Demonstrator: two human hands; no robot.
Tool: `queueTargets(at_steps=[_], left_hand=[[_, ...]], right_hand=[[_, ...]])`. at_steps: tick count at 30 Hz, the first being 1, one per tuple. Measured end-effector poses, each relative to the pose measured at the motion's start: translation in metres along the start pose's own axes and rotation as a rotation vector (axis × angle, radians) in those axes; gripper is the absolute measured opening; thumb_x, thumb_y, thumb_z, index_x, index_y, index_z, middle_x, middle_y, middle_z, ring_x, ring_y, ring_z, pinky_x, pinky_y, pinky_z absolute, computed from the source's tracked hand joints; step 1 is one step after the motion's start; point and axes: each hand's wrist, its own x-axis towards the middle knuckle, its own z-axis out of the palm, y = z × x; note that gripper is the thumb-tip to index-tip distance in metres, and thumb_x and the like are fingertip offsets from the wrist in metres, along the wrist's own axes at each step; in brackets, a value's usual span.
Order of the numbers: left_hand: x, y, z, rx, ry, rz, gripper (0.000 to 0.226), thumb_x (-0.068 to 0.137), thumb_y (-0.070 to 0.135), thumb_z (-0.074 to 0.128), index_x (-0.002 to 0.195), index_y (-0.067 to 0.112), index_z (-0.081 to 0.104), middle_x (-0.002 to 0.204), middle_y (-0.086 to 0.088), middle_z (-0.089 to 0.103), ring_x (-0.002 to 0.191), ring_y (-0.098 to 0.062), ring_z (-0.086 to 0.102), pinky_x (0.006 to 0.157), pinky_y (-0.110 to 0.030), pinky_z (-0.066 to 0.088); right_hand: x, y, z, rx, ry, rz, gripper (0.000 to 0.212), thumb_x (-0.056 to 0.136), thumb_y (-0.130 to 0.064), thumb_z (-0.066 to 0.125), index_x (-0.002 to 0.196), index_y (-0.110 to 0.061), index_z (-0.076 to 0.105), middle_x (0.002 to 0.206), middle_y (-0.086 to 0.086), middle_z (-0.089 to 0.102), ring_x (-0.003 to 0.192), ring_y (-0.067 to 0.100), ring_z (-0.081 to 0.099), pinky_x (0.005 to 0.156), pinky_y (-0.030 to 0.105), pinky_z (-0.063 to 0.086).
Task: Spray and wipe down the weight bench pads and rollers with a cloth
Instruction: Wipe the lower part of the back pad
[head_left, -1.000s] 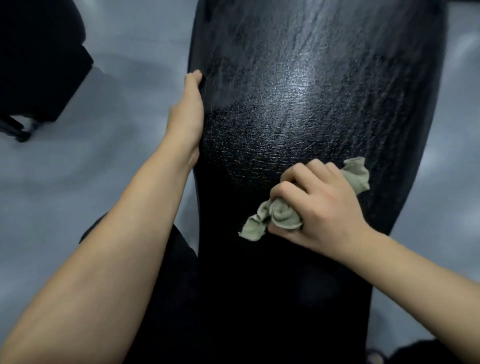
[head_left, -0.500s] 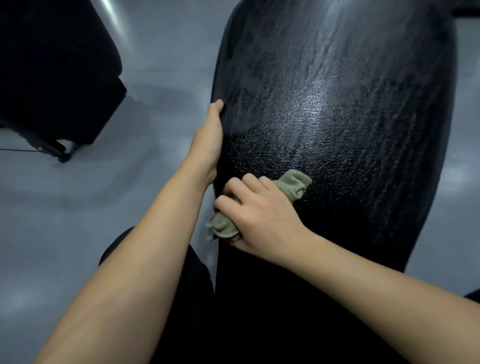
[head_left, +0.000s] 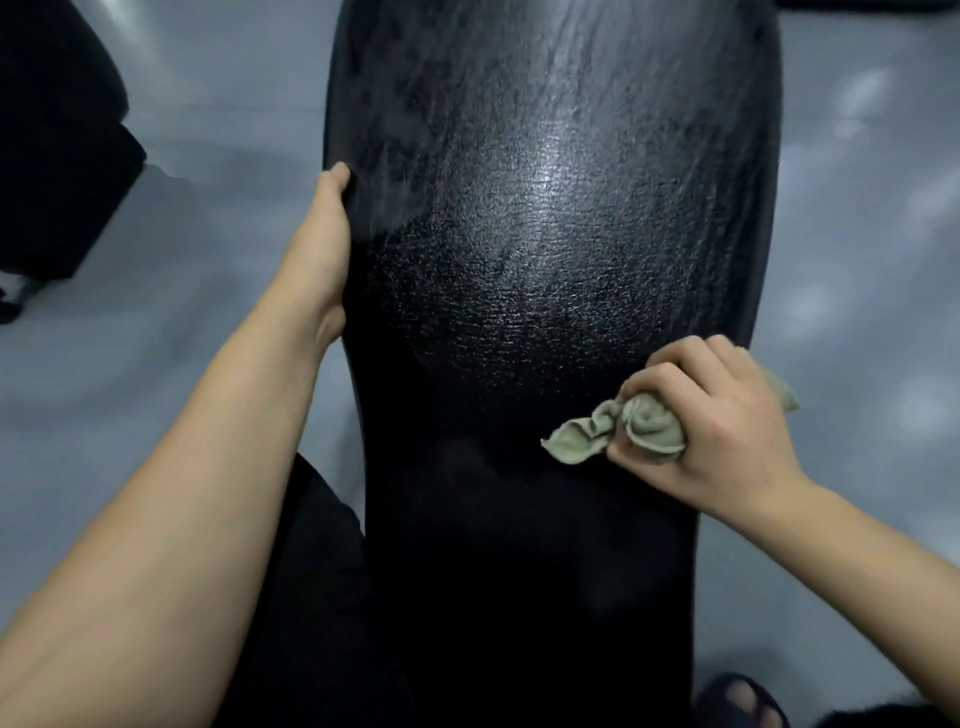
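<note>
The long black bench pad (head_left: 545, 218) fills the middle of the view, its textured vinyl glistening wet in the centre. My right hand (head_left: 711, 415) grips a bunched pale green cloth (head_left: 634, 428) and holds it against the pad near its right edge. A loose corner of the cloth trails out to the left of the fist. My left hand (head_left: 322, 249) lies along the pad's left edge; its fingers go out of sight behind that side.
Grey floor (head_left: 156, 338) lies on both sides of the pad. Another black padded piece (head_left: 57, 156) stands at the upper left. My dark-clothed leg (head_left: 322, 597) is beside the pad's near end, and a sandalled foot (head_left: 743, 701) shows at the bottom right.
My right hand has swept the cloth from the pad's left edge across to its right edge. My left hand has kept its place on the left side.
</note>
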Motion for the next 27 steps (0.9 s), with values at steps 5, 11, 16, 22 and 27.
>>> queueTargets(at_steps=[5,11,16,22,27], left_hand=[[0.001,0.0,-0.001,-0.002,-0.007,-0.006,0.047,0.103,0.058,0.041,0.111,0.023,0.071,0.096,0.001,0.08,0.087,-0.014,0.076,0.071,-0.025,0.06],[0.002,0.001,-0.003,-0.003,-0.041,-0.029,0.05,0.103,0.057,0.041,0.107,0.018,0.072,0.092,-0.002,0.08,0.078,-0.013,0.076,0.061,-0.019,0.054],[-0.005,0.007,-0.007,-0.005,-0.057,-0.032,0.046,0.104,0.054,0.043,0.106,0.019,0.071,0.093,-0.001,0.08,0.085,-0.016,0.076,0.069,-0.023,0.054],[0.001,-0.003,-0.006,0.03,0.054,-0.026,0.062,0.091,0.07,0.052,0.122,0.02,0.071,0.107,0.0,0.078,0.093,-0.018,0.076,0.079,-0.029,0.057],[0.008,-0.004,-0.007,0.047,0.08,-0.027,0.064,0.087,0.074,0.052,0.124,0.025,0.069,0.108,0.001,0.078,0.095,-0.019,0.075,0.085,-0.035,0.056]], right_hand=[[0.026,-0.034,0.019,-0.013,0.023,-0.003,0.037,0.077,-0.046,0.072,0.086,-0.01,0.066,0.089,0.009,0.059,0.078,0.032,0.054,0.068,0.044,0.041],[0.071,-0.109,0.058,0.013,-0.043,-0.078,0.04,0.076,-0.052,0.071,0.092,-0.016,0.064,0.094,0.006,0.057,0.085,0.03,0.051,0.072,0.043,0.038],[0.086,-0.146,0.08,0.013,-0.067,-0.158,0.04,0.07,-0.042,0.077,0.095,-0.014,0.061,0.097,0.007,0.054,0.086,0.029,0.047,0.072,0.04,0.033],[0.057,-0.115,0.061,0.028,-0.107,-0.212,0.039,0.081,-0.05,0.07,0.098,-0.016,0.063,0.099,0.007,0.056,0.086,0.028,0.047,0.071,0.041,0.035],[0.018,-0.06,0.029,0.001,-0.041,-0.076,0.037,0.08,-0.05,0.072,0.093,-0.015,0.066,0.094,0.005,0.058,0.081,0.027,0.051,0.068,0.04,0.038]])
